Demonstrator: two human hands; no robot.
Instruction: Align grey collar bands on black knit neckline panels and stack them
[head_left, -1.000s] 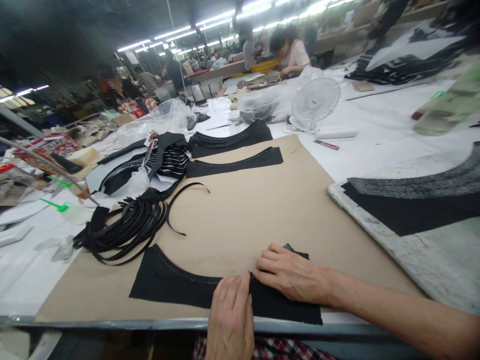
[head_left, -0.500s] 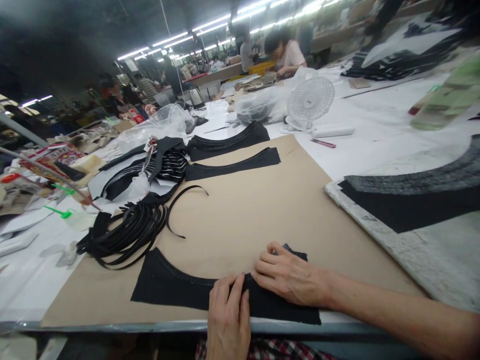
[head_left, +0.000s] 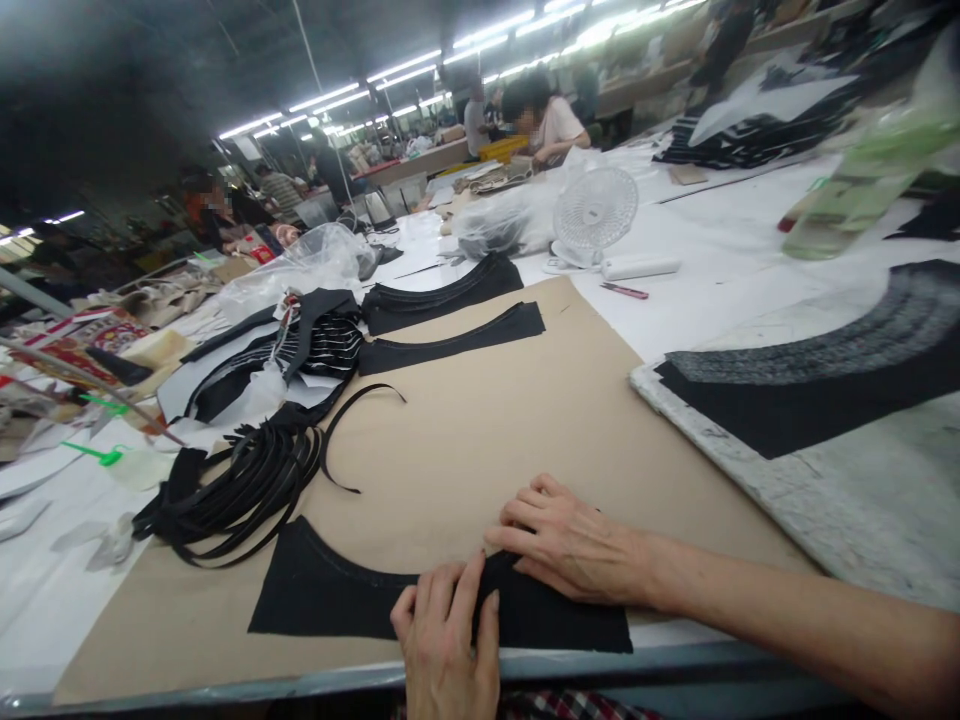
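Observation:
A black fabric piece (head_left: pixel 322 600) with a deeply curved upper edge lies flat at the table's front edge. My left hand (head_left: pixel 448 632) rests on its middle, index finger stretched to the curved edge and thumb apart. Just to the right, my right hand (head_left: pixel 574 545) has its fingers curled onto the same edge, which seems pinched under them. The fingertips of both hands are close together. My right hand hides the right part of the curved edge.
Brown board (head_left: pixel 480 430) lies under the work. Black strips (head_left: pixel 240 490) are coiled at left. Two curved black pieces (head_left: pixel 457 335) lie further back. At right, a pale slab (head_left: pixel 847 510) carries another black piece (head_left: pixel 780 415). Behind stand a small fan (head_left: pixel 596 208) and a green bottle (head_left: pixel 847 195).
The view has shifted a little. My right hand has crept slightly left along the curved edge, and the flap at the piece's right end is now hidden. My left hand stays on the piece.

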